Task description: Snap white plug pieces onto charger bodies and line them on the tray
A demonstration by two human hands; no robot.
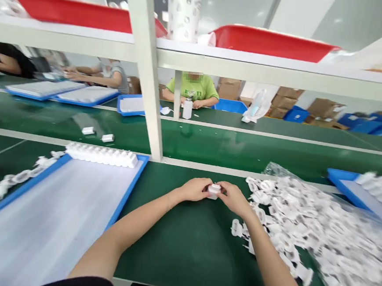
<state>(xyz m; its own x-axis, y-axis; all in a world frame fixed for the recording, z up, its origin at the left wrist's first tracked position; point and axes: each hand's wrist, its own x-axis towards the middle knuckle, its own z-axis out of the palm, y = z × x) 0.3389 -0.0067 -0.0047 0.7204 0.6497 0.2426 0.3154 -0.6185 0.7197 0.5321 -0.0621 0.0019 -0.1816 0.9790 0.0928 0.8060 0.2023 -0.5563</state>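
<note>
Holding small white part (214,190) at frame centre, just above green mat (186,244); left hand (195,189) and right hand (234,198) both pinched on it. Probably mid-fit, pressing pieces together. Next likely needs even squeeze. Loose pile of white parts (319,232) at right, blue tray (131,187) at left.

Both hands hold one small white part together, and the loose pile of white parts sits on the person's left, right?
No. The head view shows the left hand and right hand holding one small white part together, but the loose pile of white parts sits on the person's right.
</note>
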